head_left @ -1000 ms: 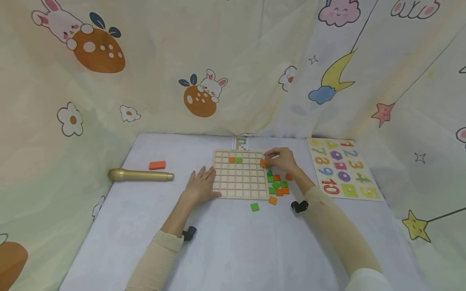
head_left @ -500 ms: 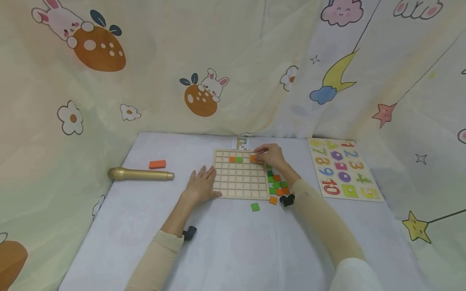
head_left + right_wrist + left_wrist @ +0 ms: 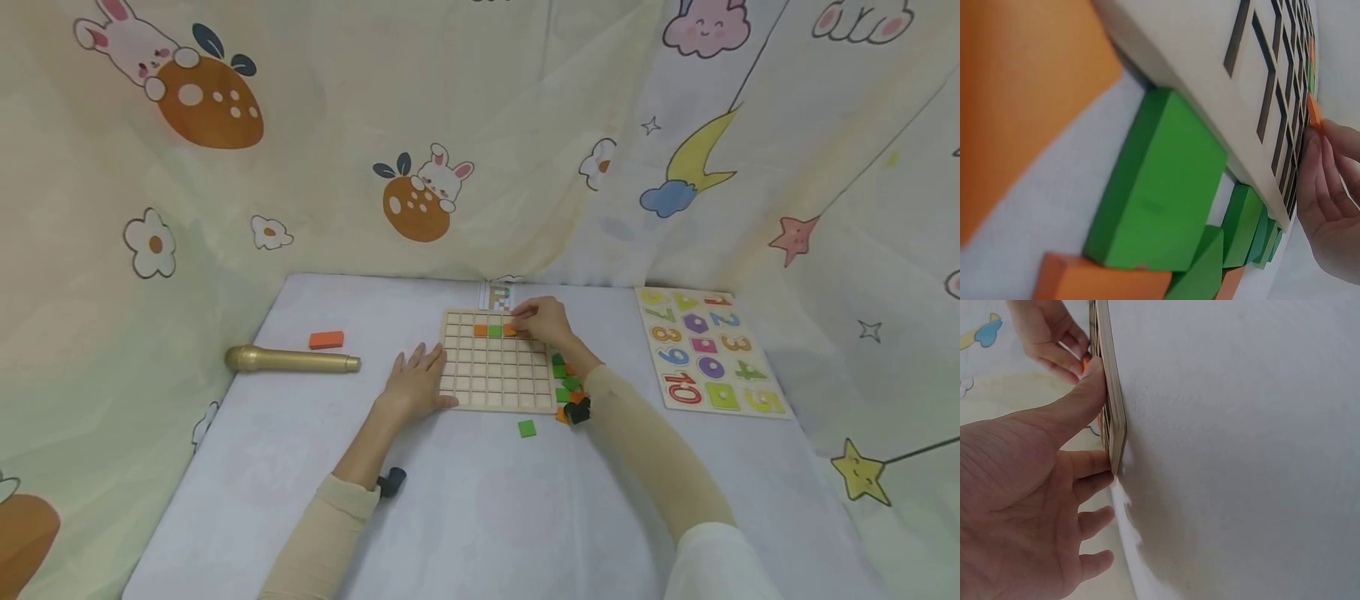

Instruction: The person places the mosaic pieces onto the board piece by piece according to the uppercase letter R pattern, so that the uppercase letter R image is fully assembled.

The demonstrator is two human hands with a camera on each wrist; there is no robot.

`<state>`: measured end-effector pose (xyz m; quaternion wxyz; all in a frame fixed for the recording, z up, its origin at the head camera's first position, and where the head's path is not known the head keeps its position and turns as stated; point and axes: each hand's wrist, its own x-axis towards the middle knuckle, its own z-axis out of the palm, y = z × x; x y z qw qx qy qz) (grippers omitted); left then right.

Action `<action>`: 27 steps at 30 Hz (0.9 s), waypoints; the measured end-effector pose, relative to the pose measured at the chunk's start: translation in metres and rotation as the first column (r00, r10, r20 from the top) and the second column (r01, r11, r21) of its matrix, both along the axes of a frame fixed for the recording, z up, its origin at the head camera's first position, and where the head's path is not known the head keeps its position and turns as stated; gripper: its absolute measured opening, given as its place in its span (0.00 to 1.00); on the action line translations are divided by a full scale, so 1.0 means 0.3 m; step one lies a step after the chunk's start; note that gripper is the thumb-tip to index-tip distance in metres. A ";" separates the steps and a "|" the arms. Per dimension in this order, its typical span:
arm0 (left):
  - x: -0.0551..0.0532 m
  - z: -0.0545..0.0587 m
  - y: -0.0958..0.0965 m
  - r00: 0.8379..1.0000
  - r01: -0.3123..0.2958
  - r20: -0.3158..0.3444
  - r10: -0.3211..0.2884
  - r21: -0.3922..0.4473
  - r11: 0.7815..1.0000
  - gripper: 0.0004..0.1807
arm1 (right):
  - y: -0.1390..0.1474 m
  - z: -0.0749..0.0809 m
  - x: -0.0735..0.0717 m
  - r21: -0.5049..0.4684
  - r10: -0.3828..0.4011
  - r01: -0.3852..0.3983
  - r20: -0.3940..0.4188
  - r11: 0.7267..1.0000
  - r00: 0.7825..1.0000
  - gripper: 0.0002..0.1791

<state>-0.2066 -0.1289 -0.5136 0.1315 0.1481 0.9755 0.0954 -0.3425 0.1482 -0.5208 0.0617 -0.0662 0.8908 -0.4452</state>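
Note:
My right hand [image 3: 543, 322] pinches an orange square tile [image 3: 1315, 112] over the second row of a wooden grid board [image 3: 495, 375]. This tile is tilted, just right of a green tile [image 3: 495, 331] that lies in a cell. Left of the green one sits another orange tile [image 3: 481, 331]. At the board's left edge rests my left hand [image 3: 411, 387], fingers spread and thumb near the front corner. In the left wrist view its thumb [image 3: 1085, 394] touches the board's edge, with the fingertips along the side.
Loose green tiles [image 3: 1160, 187] and orange tiles lie beside the board's right edge; one green tile [image 3: 527, 428] lies in front. A pattern card [image 3: 500, 297] is behind the board. A gold microphone [image 3: 292, 360] and red block [image 3: 326, 340] lie left, a number board [image 3: 712, 350] right.
My right hand has carried the orange tile leftward from the board's right edge to beside the green tile. My left hand has stayed in place.

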 end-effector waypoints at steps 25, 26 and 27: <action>0.003 0.000 0.005 1.000 -0.009 -0.008 0.009 0.022 1.000 0.56 | 0.039 0.006 0.036 0.034 -0.027 0.028 -0.025 0.999 0.999 0.11; 0.003 -0.001 0.005 1.000 -0.009 -0.007 0.009 0.022 1.000 0.56 | 0.047 0.011 0.039 0.031 -0.031 0.032 -0.029 0.999 0.999 0.11; 0.003 -0.002 0.005 1.000 -0.009 -0.006 0.009 0.021 1.000 0.56 | 0.054 0.016 0.044 0.025 -0.037 0.038 -0.032 0.999 0.999 0.11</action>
